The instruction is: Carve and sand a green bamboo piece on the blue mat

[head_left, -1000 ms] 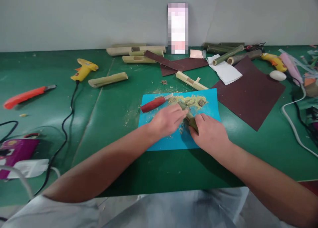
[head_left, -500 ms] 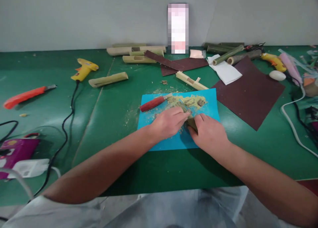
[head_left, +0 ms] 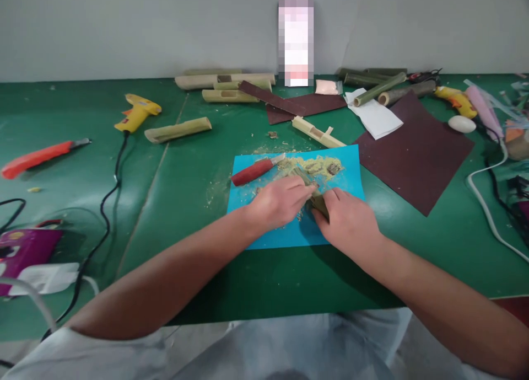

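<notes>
A short greenish piece of bamboo [head_left: 319,202] lies under my hands, above a blue sheet [head_left: 281,240]. My right hand [head_left: 349,217] is wrapped around its near end. At the bamboo's upper face, my left hand [head_left: 285,202] is closed in a pinch, and what sits between its fingertips is too small to make out. Both hands hide much of the bamboo. Beyond them, yellow-green powder and shavings [head_left: 318,166] are heaped on the sheet. A red-handled knife [head_left: 253,172] rests at the sheet's upper left, its blade toward the heap.
Left of the sheet lie a yellow glue gun [head_left: 138,114], a bamboo half [head_left: 178,130] and an orange cutter [head_left: 39,157]. Cut bamboo [head_left: 318,132] and brown sheets [head_left: 419,154] lie behind and to the right. A phone [head_left: 296,43] leans on the wall.
The view has shifted slightly, so the table's things appear a little higher and further left. Both hands keep nearly the same pose on the bamboo.
</notes>
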Available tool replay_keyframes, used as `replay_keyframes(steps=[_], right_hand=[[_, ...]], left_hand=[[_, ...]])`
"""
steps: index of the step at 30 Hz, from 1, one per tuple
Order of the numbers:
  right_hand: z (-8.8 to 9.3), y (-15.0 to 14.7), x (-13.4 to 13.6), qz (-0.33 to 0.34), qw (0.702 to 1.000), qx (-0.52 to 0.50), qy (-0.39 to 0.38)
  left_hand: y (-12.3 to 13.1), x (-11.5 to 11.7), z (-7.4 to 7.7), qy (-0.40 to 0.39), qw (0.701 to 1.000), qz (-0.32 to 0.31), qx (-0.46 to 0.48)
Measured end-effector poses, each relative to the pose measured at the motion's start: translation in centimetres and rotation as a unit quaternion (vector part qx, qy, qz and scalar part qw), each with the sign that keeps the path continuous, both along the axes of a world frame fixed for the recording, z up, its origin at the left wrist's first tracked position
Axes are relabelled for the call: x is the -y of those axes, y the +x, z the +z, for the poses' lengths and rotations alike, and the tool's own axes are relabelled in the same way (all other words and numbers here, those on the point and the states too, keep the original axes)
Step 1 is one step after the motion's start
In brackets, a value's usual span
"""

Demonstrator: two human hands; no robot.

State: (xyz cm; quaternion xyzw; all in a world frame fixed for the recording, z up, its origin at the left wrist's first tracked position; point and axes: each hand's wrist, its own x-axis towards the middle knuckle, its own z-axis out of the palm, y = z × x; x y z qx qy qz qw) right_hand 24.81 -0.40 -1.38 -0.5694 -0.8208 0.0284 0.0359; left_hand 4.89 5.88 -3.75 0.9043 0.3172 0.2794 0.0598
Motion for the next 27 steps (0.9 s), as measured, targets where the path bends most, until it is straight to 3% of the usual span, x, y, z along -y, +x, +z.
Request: replay_keyframes(steps=[4, 8, 13, 22, 27], right_hand=[[0.11, -0.07, -0.06, -0.005, 1.0, 0.001, -0.005], [0.05, -0.12, -0.09, -0.002, 1.0, 0.001, -0.006], [-0.15, -0.06, -0.03, 0.0, 1.0, -0.006, 0.002], [-0.04, -0.02, -0.05, 0.004, 1.0, -0.004, -0.006], [-0.04, -0.05, 0.12, 0.006, 1.0, 0.002, 0.001]], left_hand=[[-0.12, -0.3, -0.12, 0.017, 0.999, 0.026, 0.02], [-0.2, -0.13, -0.21, -0.002, 1.0, -0.012, 0.01], [-0.78, -0.37, -0.38, 0.008, 0.997, 0.05, 0.06], [-0.38, -0.13, -0.49, -0.029, 0.991, 0.095, 0.093], [-0.26, -0.03, -0.38, -0.051, 0.995, 0.033, 0.076]])
